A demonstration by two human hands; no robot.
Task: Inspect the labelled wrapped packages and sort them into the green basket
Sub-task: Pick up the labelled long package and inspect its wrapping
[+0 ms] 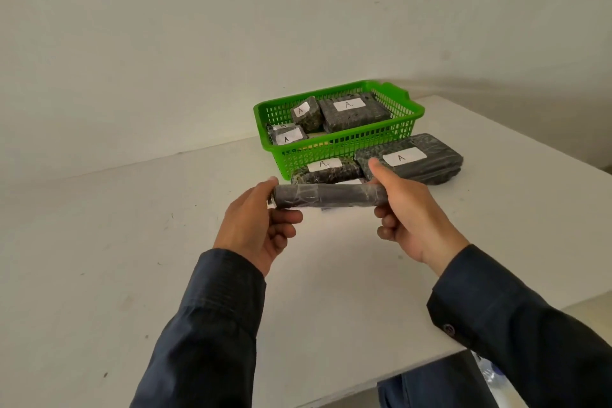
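Head camera, looking down over a white table (132, 242). At the centre, the person's two hands hold a dark wrapped roll (331, 196) level above the table. The left hand (261, 225), at the roll's 9 o'clock end, pinches it between thumb and curled fingers. The right hand (407, 219), at the 3 o'clock end, curls its fingers beneath it with the thumb raised. No label shows on the side facing the camera.

Beyond the hands, at about 12 o'clock, stands the green basket (334, 149). It holds a small package (306, 113), a wide package (351, 111) and a corner package (286, 136), each labelled A; part of a B label peeks out behind the last. Just in front of the basket, on the table, lie a large flat package (410, 157) at 1 o'clock and a slim package (326, 169) at 12 o'clock, both labelled A.

The step in hand looks like inspection. To do it well, roll the package slowly between both hands until its label turns up, keeping both ends supported so the smooth wrap does not slip.
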